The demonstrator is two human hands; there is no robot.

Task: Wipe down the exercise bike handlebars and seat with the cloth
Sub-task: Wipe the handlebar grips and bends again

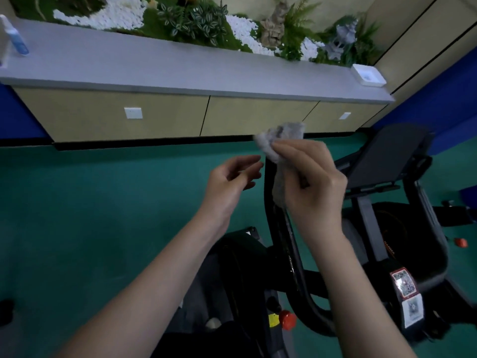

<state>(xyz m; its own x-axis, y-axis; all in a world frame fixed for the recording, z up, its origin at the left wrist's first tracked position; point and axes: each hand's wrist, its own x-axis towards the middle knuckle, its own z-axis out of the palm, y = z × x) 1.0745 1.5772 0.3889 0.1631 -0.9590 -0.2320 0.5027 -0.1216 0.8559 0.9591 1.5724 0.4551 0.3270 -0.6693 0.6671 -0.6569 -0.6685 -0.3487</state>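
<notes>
A black exercise bike fills the lower right of the head view. Its left handlebar (282,236) rises as a curved black tube up the middle. My right hand (313,182) is shut on a grey fluffy cloth (280,140), which is bunched against the top end of that handlebar and hides its tip. My left hand (229,180) hovers just left of the bar with fingers apart, holding nothing and not touching the cloth. The bike's black console (387,153) stands tilted to the right of my right hand. The seat is not in view.
A long counter (180,71) with beige cabinet fronts runs across the back, topped by a planter with green plants and white pebbles. A blue spray bottle (15,37) stands at its far left, a white dish (367,74) at its right. Green floor (90,215) lies to the left. A red knob (287,319) sits low on the bike frame.
</notes>
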